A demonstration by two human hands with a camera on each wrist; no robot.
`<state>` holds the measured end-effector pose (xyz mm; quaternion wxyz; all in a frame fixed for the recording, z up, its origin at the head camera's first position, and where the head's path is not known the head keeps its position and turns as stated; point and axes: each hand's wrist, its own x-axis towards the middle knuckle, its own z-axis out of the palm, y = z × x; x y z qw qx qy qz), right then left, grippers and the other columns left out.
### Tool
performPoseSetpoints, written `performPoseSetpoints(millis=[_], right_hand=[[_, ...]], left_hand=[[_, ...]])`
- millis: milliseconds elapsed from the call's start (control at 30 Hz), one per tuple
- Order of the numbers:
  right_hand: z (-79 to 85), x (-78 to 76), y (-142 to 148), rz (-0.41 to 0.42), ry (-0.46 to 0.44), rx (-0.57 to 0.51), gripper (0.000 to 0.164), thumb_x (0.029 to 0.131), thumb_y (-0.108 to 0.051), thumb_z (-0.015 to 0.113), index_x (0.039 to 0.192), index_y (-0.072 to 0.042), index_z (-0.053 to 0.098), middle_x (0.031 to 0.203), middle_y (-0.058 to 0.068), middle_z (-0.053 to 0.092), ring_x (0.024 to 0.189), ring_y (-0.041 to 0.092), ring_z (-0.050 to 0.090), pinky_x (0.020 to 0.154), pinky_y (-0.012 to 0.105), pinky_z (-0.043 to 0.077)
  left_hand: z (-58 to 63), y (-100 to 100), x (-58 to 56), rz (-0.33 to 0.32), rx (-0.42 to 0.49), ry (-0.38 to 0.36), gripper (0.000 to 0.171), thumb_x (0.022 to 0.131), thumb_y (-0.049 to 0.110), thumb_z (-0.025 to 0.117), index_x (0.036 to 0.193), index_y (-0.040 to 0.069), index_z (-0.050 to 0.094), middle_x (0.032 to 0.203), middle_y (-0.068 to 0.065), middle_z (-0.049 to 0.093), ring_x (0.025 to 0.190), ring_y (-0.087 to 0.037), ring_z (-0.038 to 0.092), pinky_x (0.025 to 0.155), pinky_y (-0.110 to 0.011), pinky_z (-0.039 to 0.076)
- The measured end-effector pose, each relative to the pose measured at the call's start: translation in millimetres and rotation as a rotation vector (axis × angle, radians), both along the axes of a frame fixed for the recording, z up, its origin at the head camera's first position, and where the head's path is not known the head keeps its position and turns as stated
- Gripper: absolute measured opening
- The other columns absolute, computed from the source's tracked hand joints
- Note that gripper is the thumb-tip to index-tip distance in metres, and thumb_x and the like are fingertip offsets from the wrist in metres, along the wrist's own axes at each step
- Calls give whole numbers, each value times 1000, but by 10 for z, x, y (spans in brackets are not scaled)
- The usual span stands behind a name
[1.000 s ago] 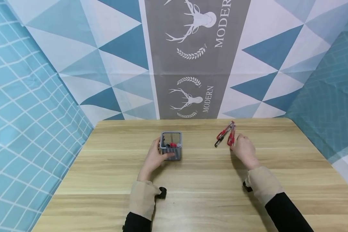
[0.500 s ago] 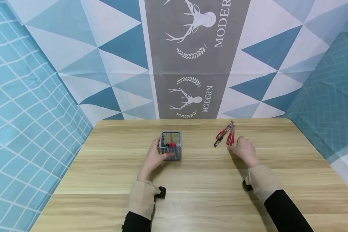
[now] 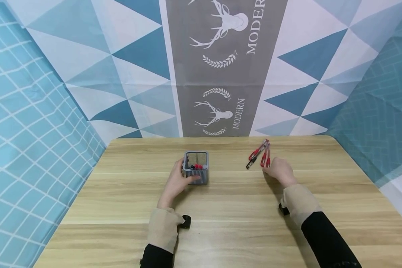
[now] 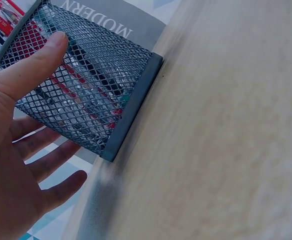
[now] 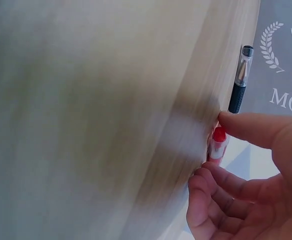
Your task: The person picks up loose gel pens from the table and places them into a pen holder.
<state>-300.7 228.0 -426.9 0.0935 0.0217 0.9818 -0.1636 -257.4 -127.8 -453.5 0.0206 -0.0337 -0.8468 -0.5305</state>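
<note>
A dark mesh pen holder (image 3: 202,177) stands upright on the wooden table, with several red and black pens inside. My left hand (image 3: 177,183) holds it from the left, thumb (image 4: 41,62) across the near mesh wall and fingers round the other side. To the right, several red and black gel pens lie together. My right hand (image 3: 281,171) is at the near end of the red pens (image 3: 263,160). In the right wrist view, the thumb and index finger stand apart on either side of one red pen's tip (image 5: 219,135); the other fingers are curled.
A black pen (image 3: 251,163) lies left of the red ones, overlapping near their far ends. The wooden table (image 3: 227,223) ends at a patterned backdrop (image 3: 217,74). A blue checked cloth (image 3: 26,130) hangs at the left.
My right hand has shifted slightly left at the near end of the red pens. The left hand and the pen holder have stayed in place.
</note>
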Motion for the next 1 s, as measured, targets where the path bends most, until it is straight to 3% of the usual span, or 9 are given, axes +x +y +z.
performPoseSetpoints(millis=[267, 633, 733, 1000], right_hand=[[24, -7, -11, -3, 31, 20, 30, 80, -21, 57, 58, -10, 41, 59, 6, 46, 54, 19, 42, 47, 28, 35], [22, 7, 49, -44, -18, 0, 35, 83, -23, 56, 54, -12, 41, 57, 3, 44, 53, 17, 41, 47, 26, 35], [31, 27, 71, -80, 33, -7, 33, 82, -20, 56, 54, -11, 43, 54, 3, 45, 51, 16, 42, 44, 24, 36], [110, 88, 96, -147, 278, -32, 37, 85, -20, 55, 51, -8, 46, 48, 4, 46, 46, 18, 42, 37, 26, 34]], left_hand=[[5, 6, -5, 4, 4, 10, 91, 64, 27, 81, 140, 12, 32, 136, -9, 39, 124, -29, 39, 106, -48, 28], [-2, 11, 2, 4, 4, 26, 88, 65, 25, 81, 138, 11, 34, 134, -10, 41, 122, -28, 40, 107, -47, 28], [-9, 9, -1, 8, 6, 22, 89, 65, 26, 81, 138, 12, 34, 134, -9, 41, 123, -28, 40, 107, -47, 27], [-9, 22, -7, 10, -2, 15, 88, 65, 26, 81, 138, 12, 34, 134, -9, 41, 123, -27, 40, 107, -46, 27]])
